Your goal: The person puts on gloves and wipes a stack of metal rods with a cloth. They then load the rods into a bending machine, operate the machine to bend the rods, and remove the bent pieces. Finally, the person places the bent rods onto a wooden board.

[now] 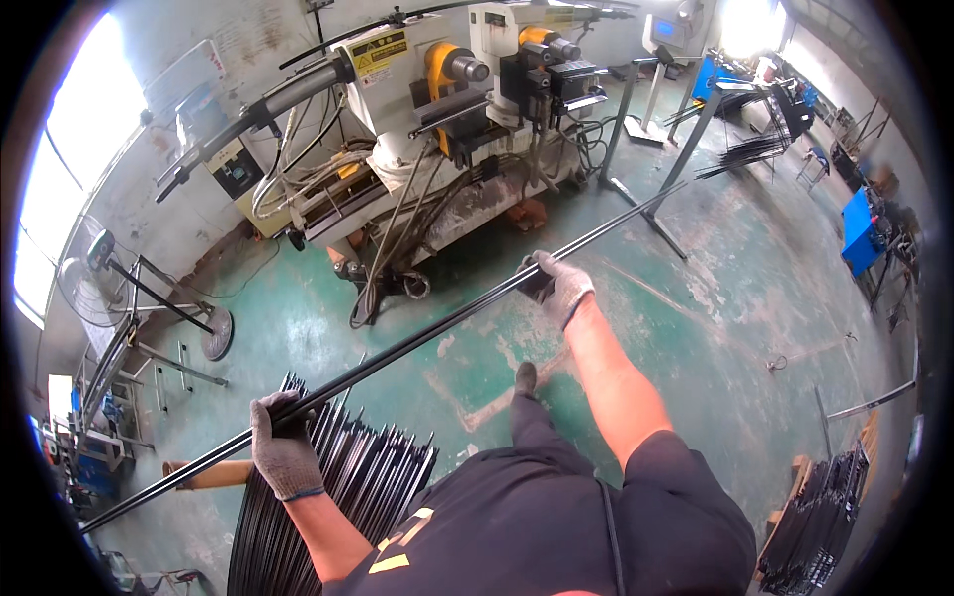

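Observation:
Long thin black metal tubes, at least two side by side, run diagonally across the view from lower left to upper right. My left hand, in a grey knit glove, is closed round them towards their lower-left end. Farther along to the right, my right hand grips the same tubes, also gloved, with a dark patch at the fingers. Just below and right of my left hand lies a large stack of similar black tubes. Both palms are turned partly out of sight.
A bending machine with two heads, orange parts and hanging cables stands ahead. At the left are a fan and a round-based stand. A metal frame rises ahead right. More black rods lie on a pallet at lower right.

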A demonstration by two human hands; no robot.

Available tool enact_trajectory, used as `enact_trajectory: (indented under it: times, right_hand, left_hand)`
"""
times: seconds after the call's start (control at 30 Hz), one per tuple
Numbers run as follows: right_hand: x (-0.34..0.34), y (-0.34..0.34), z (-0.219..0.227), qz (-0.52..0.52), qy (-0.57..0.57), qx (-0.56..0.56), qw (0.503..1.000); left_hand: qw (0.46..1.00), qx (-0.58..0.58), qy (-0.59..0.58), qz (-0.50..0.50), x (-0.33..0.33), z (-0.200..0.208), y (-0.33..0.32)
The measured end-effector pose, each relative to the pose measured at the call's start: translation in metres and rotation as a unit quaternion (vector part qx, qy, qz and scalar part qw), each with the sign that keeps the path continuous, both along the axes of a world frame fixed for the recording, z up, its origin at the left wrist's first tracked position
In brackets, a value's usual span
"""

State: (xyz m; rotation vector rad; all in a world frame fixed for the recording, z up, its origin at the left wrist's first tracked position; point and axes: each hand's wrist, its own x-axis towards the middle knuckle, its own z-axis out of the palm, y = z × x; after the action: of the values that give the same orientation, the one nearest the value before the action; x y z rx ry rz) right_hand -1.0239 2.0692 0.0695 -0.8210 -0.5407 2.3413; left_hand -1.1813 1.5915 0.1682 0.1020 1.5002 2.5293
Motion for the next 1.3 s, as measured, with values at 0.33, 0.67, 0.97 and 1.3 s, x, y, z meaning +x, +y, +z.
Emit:
enact_trajectory:
  times: [0.33,0.67,0.97,1.3]
  right_hand:
    - [-0.13,0.285,0.023,-0.042,-0.029,0.044,0.998]
    - [-0.276,0.426,0.017,-0.043,0.003,0.104,0.994]
    - [-0.408,0.501,0.039,-0.049,-0.007,0.215,0.975]
    - [-0.457,0.574,0.035,-0.059,-0.112,0.095,0.987]
  left_hand:
    - [0.994,0.077,-0.072,0.014,-0.126,-0.021,0.195]
    - [0.988,0.052,-0.133,0.05,-0.271,-0.057,0.314]
    - [0.977,0.092,-0.188,-0.04,-0.408,-0.11,0.452]
    - [0.966,0.117,-0.178,-0.145,-0.482,-0.125,0.533]
